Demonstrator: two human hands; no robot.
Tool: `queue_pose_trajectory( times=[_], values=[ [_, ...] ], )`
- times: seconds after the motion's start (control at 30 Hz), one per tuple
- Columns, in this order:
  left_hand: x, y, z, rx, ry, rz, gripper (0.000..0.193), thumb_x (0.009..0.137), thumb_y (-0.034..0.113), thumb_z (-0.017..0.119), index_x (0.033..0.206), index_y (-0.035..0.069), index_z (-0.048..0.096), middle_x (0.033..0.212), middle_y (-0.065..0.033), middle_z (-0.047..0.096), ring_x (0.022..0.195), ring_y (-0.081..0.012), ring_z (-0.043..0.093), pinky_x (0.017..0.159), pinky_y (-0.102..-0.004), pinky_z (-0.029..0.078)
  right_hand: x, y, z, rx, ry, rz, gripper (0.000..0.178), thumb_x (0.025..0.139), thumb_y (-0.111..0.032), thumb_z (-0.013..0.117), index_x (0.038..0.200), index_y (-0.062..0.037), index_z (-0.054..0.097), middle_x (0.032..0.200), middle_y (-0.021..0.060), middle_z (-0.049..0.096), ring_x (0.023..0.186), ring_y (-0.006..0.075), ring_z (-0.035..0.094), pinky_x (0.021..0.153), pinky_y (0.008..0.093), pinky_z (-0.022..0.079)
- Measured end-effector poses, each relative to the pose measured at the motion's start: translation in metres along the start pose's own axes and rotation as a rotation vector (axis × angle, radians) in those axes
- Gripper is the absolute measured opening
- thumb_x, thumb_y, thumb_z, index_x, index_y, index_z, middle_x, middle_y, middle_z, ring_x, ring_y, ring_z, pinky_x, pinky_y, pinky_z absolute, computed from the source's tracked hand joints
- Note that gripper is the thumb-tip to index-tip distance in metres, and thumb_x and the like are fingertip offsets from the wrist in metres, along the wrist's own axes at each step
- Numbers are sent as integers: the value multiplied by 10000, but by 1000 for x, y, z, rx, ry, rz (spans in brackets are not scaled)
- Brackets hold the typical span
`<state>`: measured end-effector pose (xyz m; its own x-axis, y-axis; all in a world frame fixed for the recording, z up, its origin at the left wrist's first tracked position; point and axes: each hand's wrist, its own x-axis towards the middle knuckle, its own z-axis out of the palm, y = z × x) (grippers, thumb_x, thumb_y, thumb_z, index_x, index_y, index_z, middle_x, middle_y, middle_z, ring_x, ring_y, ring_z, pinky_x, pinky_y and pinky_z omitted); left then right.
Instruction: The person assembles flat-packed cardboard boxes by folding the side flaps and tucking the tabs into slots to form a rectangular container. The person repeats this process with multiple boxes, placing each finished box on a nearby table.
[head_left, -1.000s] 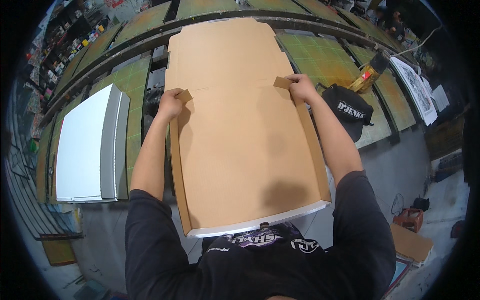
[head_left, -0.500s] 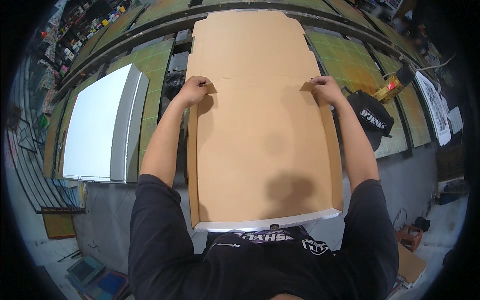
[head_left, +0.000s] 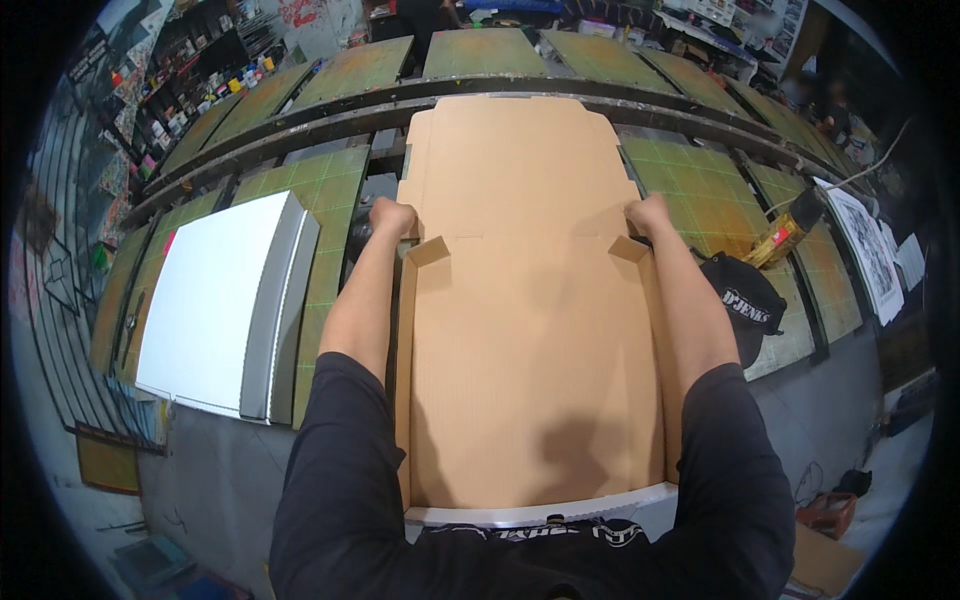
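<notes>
A large cardboard box (head_left: 540, 350) lies opened out in front of me, brown inside. Its near, left and right walls stand up, while the lid panel (head_left: 515, 160) stretches flat away from me. Small corner tabs, one on the left (head_left: 428, 252) and one on the right (head_left: 629, 250), bend inward at the far ends of the side walls. My left hand (head_left: 392, 217) is closed at the left edge of the lid, just beyond the fold. On the opposite edge my right hand (head_left: 650, 214) is closed in the same way. The fingertips of both are partly hidden.
A closed white box (head_left: 210, 300) sits to the left on greenish boards. At the right are a black cap (head_left: 742, 300), a yellow-and-black can-like tool (head_left: 788, 232) and printed sheets (head_left: 862, 235). Dark metal rails (head_left: 300, 132) run across behind the cardboard.
Both hands have let go of the corner tabs and moved outward and farther along to the lid's edges. The tabs now stand bent inward by themselves. The head view has tilted up.
</notes>
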<state>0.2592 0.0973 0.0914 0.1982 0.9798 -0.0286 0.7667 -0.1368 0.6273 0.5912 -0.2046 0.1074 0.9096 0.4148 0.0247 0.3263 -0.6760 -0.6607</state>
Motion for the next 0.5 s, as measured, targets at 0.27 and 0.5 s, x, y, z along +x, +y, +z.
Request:
queue_pose_trajectory(
  times=[0.27, 0.5],
  values=[
    [10, 27, -41, -609, -397, -89, 309, 735, 99, 687, 986, -69, 620, 1020, -158, 640, 884, -235, 628, 792, -371, 490, 34, 25, -21, 630, -115, 105, 212, 700, -34, 681, 878, 70, 628, 840, 161, 652, 696, 256, 628, 578, 391, 481],
    [-40, 74, -118, -855, -411, 273, 369, 843, 26, 577, 1199, 2, 483, 1099, -115, 604, 987, -215, 599, 834, -347, 477, -25, -44, -84, 600, 77, -38, 358, 712, 70, 620, 1065, 59, 565, 958, 147, 640, 839, 231, 636, 736, 342, 515]
  ],
)
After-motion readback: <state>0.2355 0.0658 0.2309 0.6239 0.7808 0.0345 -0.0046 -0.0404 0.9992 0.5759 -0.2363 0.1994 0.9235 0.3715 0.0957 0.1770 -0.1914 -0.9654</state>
